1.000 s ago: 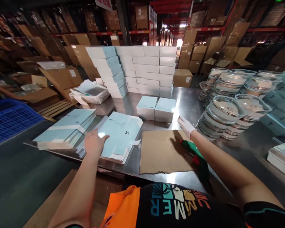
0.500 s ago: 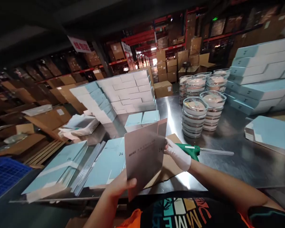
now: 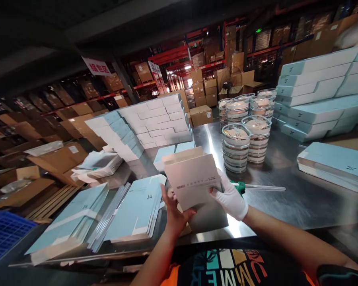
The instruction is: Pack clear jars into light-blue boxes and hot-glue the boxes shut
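1. Head view: your carton blank, left of the green glue gun, has tilted; folding seems underway;
2. your right hand grips its gun-side edge; your left hand, fingers spread, touches opposite.

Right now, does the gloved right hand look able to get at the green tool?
Probably yes, though it would first have to release the pale cardboard piece. The green tool appears just beside the right hand, partly hidden, with nothing visible between them.

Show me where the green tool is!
In the head view, the green tool is right of centre, partly hidden behind the gloved right hand, with clear sticks to its right and stacked containers beyond.
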`<state>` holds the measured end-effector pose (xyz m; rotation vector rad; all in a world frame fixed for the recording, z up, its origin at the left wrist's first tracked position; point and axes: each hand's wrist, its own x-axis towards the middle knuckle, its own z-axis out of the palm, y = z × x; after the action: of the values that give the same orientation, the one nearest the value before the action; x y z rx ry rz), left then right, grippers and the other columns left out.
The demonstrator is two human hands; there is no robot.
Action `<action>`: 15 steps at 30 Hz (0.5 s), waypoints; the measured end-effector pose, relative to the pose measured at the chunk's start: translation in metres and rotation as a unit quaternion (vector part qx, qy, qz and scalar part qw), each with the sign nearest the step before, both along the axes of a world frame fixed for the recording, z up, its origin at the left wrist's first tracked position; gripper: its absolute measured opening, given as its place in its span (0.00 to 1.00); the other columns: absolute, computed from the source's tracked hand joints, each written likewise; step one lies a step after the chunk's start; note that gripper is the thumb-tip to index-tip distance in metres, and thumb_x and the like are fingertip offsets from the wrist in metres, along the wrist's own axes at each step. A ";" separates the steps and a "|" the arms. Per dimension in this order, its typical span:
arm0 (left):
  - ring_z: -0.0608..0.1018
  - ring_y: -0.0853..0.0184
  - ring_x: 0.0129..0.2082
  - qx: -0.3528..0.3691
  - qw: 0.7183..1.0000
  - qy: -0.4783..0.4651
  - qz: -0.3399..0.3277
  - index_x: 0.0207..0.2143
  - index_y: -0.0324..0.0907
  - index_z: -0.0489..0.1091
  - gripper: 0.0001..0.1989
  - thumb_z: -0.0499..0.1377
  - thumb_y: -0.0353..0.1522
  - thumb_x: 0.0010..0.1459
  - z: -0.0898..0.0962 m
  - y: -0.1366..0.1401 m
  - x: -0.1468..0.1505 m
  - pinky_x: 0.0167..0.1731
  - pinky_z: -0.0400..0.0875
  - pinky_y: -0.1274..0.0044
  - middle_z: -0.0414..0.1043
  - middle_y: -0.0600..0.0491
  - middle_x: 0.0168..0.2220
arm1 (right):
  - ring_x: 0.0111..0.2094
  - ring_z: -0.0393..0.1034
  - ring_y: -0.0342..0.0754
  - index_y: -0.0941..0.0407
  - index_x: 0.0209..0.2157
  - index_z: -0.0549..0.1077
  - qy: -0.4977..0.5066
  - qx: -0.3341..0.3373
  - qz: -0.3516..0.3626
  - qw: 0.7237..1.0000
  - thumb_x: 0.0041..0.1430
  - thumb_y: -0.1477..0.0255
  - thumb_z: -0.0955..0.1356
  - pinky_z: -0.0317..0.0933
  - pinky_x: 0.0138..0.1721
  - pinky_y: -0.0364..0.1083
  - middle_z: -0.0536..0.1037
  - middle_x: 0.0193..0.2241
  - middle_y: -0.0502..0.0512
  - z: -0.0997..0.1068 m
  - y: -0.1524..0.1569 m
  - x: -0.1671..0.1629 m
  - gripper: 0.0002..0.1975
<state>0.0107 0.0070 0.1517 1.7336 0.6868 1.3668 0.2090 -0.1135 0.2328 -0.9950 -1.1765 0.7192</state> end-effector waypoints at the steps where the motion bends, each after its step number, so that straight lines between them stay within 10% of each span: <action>1: 0.81 0.48 0.57 0.019 1.000 -0.023 -0.002 0.77 0.50 0.34 0.73 0.76 0.60 0.44 0.001 0.000 -0.001 0.54 0.79 0.58 0.68 0.33 0.64 | 0.66 0.71 0.57 0.51 0.71 0.68 -0.010 -0.004 0.002 1.000 0.63 0.53 0.75 0.61 0.71 0.56 0.77 0.64 0.60 0.001 -0.001 0.000 0.39; 6: 0.81 0.46 0.54 0.094 0.995 0.005 0.044 0.59 0.45 0.70 0.44 0.74 0.60 0.49 0.002 0.002 -0.007 0.54 0.78 0.57 0.77 0.40 0.51 | 0.58 0.76 0.58 0.53 0.73 0.65 -0.035 -0.050 -0.003 0.998 0.57 0.54 0.78 0.67 0.65 0.56 0.80 0.60 0.63 0.003 -0.001 0.003 0.47; 10: 0.79 0.42 0.56 0.175 0.982 0.055 0.036 0.37 0.45 0.78 0.29 0.73 0.60 0.50 0.016 0.000 -0.005 0.54 0.78 0.56 0.78 0.42 0.42 | 0.54 0.77 0.58 0.55 0.65 0.74 -0.008 -0.025 0.009 1.000 0.53 0.42 0.78 0.71 0.58 0.54 0.81 0.55 0.62 0.012 -0.003 0.005 0.46; 15: 0.80 0.44 0.57 0.190 0.980 0.026 0.062 0.53 0.47 0.75 0.37 0.72 0.61 0.50 0.021 -0.013 0.001 0.56 0.78 0.56 0.77 0.40 0.52 | 0.47 0.77 0.58 0.54 0.45 0.80 -0.015 -0.036 -0.079 0.996 0.62 0.47 0.73 0.73 0.53 0.54 0.83 0.42 0.58 0.021 -0.001 0.003 0.25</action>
<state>0.0120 -0.0061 0.1725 2.0579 0.5976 1.6252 0.2125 -0.1147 0.2535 -1.1490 -1.0898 0.6265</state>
